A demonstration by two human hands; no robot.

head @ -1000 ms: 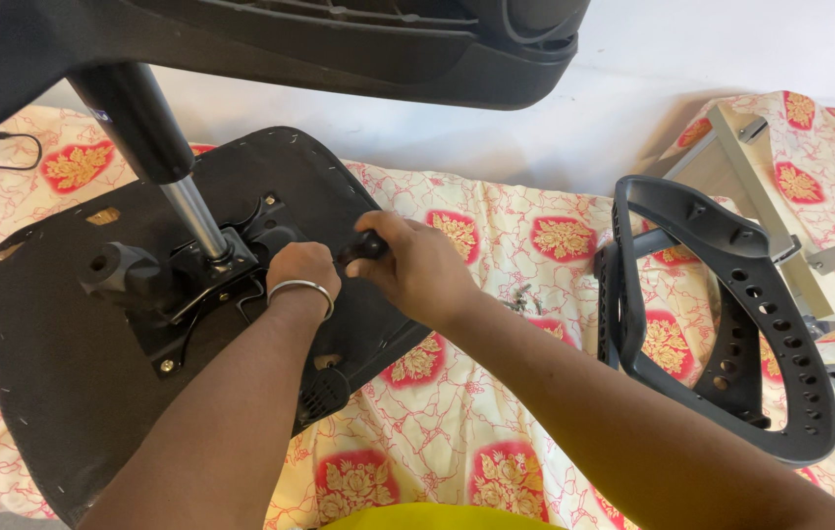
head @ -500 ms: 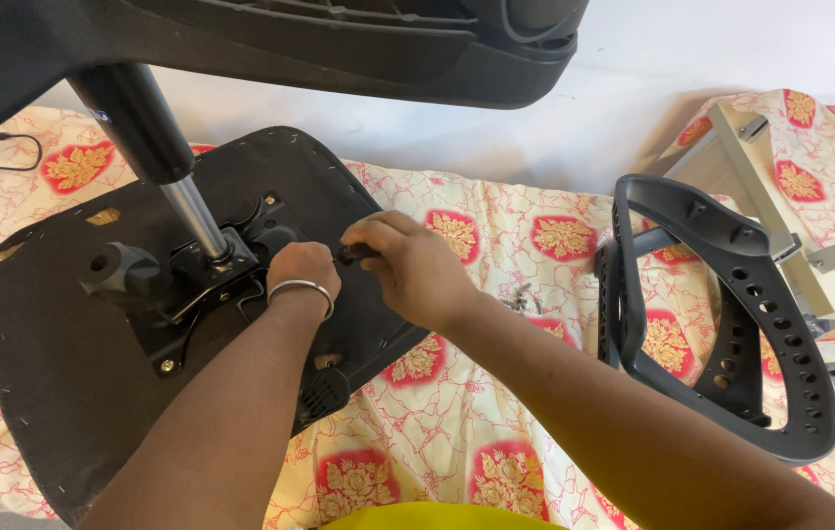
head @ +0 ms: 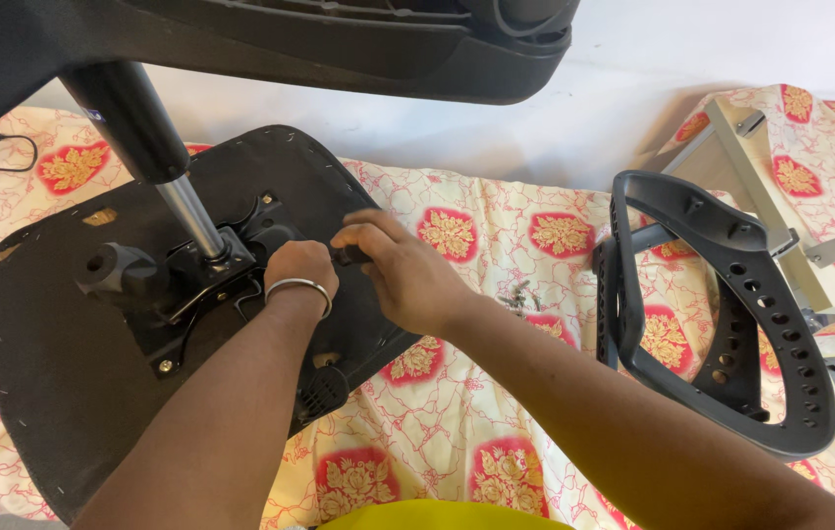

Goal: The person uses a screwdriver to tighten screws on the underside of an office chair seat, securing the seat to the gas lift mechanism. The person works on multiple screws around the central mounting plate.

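Gripping tighter, right hand (head: 407, 280) hides knob (head: 349, 255).

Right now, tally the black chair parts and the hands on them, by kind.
Seat pans: 1
Gas cylinders: 1
Backrest frames: 1
Hands: 2, left hand and right hand
Total: 5

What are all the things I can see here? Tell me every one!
upturned black chair seat: one, black, lying left on the cloth
metal tilt mechanism with gas cylinder: one, black and silver, on the seat
black plastic chair back frame: one, right
floral bedsheet: one, cream with red flowers, underneath
small loose screws: several, dark, centre
beige metal frame: one, far right
left hand: bangle, on the mechanism
right hand: gripping a black knob
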